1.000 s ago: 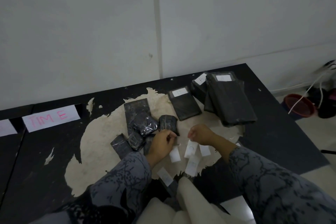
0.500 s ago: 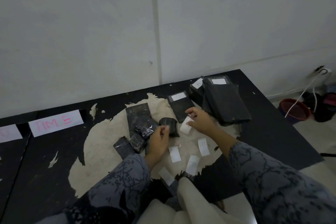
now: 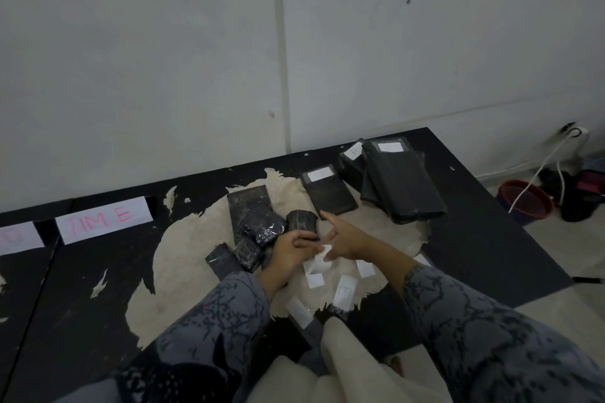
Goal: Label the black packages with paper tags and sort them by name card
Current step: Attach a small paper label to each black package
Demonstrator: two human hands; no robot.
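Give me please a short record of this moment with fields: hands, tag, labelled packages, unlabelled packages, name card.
left hand: pinches the paper tag
right hand: fingers spread, thumb at the same tag
paper tag: between both hands
labelled packages: far right, white tags on top
unlabelled packages: heap left of the hands
name card: far left, pink letters

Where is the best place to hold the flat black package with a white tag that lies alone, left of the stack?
Probably take the flat black package by its two long side edges near the middle, coming from above. It lies flat with bare surface on both sides, and this keeps fingers off the white tag at its far end.
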